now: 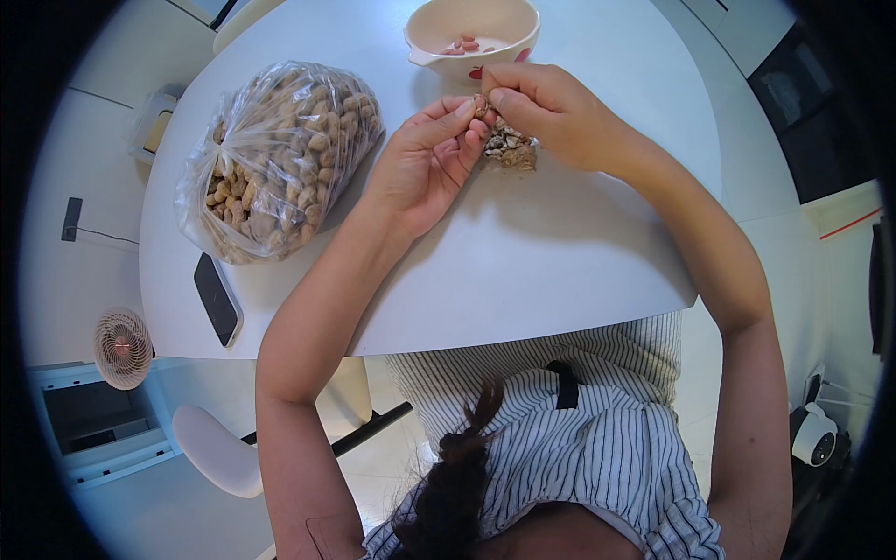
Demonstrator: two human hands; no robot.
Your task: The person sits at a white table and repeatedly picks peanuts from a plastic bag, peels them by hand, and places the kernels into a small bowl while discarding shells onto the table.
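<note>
Between the fingertips of my left hand (434, 150) and my right hand (553, 108) is a peanut (481, 106) with its shell partly broken. Both hands grip it, just in front of a cream bowl (472, 70). Several pink-skinned peanut kernels (469, 46) lie in the bottom of that bowl. Under my hands, a small pile of broken peanut shells (514, 150) rests on the white table (504, 259). Left of my left hand sits a clear plastic bag (287, 161) full of unshelled peanuts.
A smartphone (217, 301) lies near the table's left front edge, screen up. Beyond that edge are a small round fan (122, 348) and a pale chair (215, 448). A plastic container (155, 129) stands past the table's left side.
</note>
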